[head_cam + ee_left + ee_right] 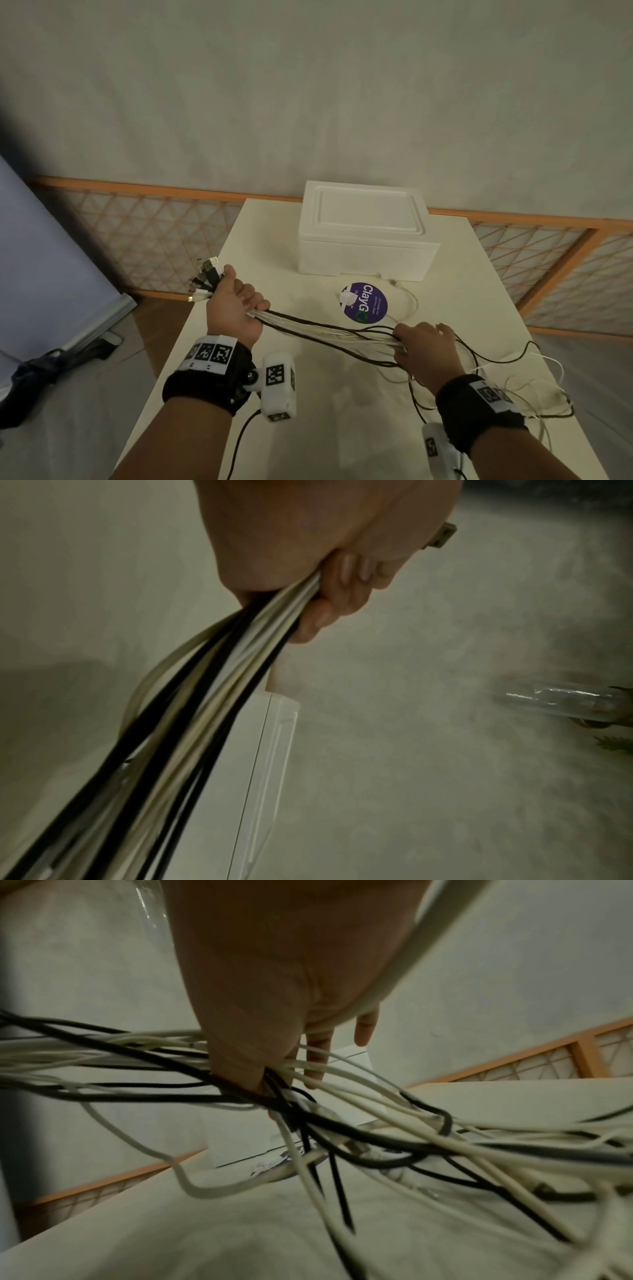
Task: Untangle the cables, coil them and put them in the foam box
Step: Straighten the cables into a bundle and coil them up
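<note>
A bundle of black and white cables (329,330) is gripped in the curled left hand (234,305), with the plugs (205,279) sticking out past the thumb. Further along, the strands are pinched between thumb and fingers of the right hand (426,349), above the white table (274,445). Loose loops are spread over the table's right side. The foam box (366,233) is kept lidded at the far edge, behind a round purple sticker (368,303).

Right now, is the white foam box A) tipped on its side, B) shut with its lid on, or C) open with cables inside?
B: the foam box sits upright on the table with its lid on, and the cables are outside it, in both hands.
</note>
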The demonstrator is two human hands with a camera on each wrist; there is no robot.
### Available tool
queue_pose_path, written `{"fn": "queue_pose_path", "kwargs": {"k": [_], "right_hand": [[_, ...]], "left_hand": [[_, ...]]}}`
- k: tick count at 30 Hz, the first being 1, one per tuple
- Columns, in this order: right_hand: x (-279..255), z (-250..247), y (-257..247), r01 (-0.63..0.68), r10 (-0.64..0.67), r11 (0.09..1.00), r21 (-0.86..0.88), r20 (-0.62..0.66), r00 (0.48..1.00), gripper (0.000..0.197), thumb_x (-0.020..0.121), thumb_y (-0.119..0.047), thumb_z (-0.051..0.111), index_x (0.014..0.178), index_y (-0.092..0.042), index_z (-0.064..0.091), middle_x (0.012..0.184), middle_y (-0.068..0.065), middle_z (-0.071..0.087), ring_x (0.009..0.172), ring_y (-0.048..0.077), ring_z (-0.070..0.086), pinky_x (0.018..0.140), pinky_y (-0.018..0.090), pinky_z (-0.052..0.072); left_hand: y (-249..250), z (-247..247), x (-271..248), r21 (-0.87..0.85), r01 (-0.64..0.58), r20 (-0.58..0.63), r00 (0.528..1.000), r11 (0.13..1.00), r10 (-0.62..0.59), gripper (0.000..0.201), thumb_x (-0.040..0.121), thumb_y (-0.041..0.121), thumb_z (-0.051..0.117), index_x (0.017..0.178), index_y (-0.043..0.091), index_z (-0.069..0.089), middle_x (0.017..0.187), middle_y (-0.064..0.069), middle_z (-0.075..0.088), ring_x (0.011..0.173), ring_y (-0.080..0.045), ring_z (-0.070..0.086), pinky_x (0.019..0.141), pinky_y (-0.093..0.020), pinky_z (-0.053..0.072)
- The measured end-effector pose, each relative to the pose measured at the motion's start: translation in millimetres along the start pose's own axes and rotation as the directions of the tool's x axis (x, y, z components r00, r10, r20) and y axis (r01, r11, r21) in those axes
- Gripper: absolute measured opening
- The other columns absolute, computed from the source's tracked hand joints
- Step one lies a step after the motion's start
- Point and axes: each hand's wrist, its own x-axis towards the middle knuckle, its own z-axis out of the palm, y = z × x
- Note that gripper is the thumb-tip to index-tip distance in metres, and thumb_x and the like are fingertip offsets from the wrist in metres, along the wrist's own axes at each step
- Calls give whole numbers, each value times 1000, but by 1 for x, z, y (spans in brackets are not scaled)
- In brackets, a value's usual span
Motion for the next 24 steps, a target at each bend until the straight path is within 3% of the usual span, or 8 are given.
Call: {"fn": "queue_pose_path", "kwargs": {"k": [7, 9, 11, 13, 16, 20, 22, 24], "right_hand": [[-5, -15, -5, 110, -137, 980, 166, 163, 977, 49, 82, -44, 61, 127, -40, 42, 112, -21, 55, 122, 7, 43, 115, 49, 14], [-5, -31, -22, 203, -225, 939, 279, 49, 973, 51, 77, -46, 65, 125, -38, 51, 122, -18, 56, 121, 9, 46, 111, 44, 27], [-7, -44, -52, 351, -311, 838, 417, -164, 936, 31, 82, -39, 64, 112, -30, 63, 114, -12, 64, 107, 9, 56, 97, 34, 43], [-12, -51, -89, 415, -403, 783, 464, -130, 906, 21, 93, -33, 51, 103, -22, 66, 102, -6, 67, 94, 12, 59, 83, 30, 46], [-8, -36, -117, 305, -386, 785, 540, 41, 922, 37, 101, -37, 35, 102, -12, 62, 97, 7, 66, 91, 23, 59, 74, 31, 40], [13, 8, -85, -35, -130, 839, 543, 263, 956, 64, 96, -53, 15, 128, -13, 54, 125, 13, 60, 115, 30, 55, 93, 32, 41], [21, 22, -56, -186, 45, 839, 512, 275, 960, 52, 97, -48, 31, 123, -14, 60, 123, 12, 62, 114, 29, 56, 92, 31, 42], [24, 25, -33, -212, 141, 892, 398, 199, 970, 40, 93, -40, 47, 124, -18, 60, 125, 9, 62, 114, 25, 56, 94, 31, 44]], "left_hand": [[2, -4, 2, 58, -37, -55, 998, 998, 40, 52, 95, 44, 52, 56, 22, 25, 46, 6, 21, 35, -11, 18, 40, -18, 21], [-5, -3, -2, 74, -60, -61, 996, 995, 65, 52, 95, 44, 53, 56, 22, 25, 45, 6, 21, 35, -11, 18, 40, -18, 21], [-11, 1, -7, 68, -72, -68, 995, 995, 77, 52, 94, 43, 54, 57, 22, 25, 45, 7, 22, 35, -11, 19, 40, -18, 22], [-15, 6, -11, 46, -77, -63, 995, 996, 80, 51, 95, 43, 53, 58, 22, 25, 44, 7, 22, 35, -10, 19, 40, -18, 22], [-14, 10, -19, 51, -105, -34, 994, 993, 107, 51, 94, 43, 54, 57, 22, 25, 44, 7, 22, 36, -10, 19, 40, -19, 22], [-6, 1, -23, 22, -123, -5, 992, 992, 123, 52, 94, 42, 55, 54, 22, 28, 46, 7, 21, 38, -11, 19, 41, -20, 23], [5, -9, -20, -19, -123, -8, 992, 992, 123, 52, 93, 42, 55, 52, 23, 30, 46, 7, 22, 36, -10, 20, 41, -18, 24], [11, -21, -13, -57, -96, -13, 995, 994, 95, 53, 94, 44, 53, 51, 23, 30, 45, 8, 22, 35, -9, 21, 40, -17, 24]]}}
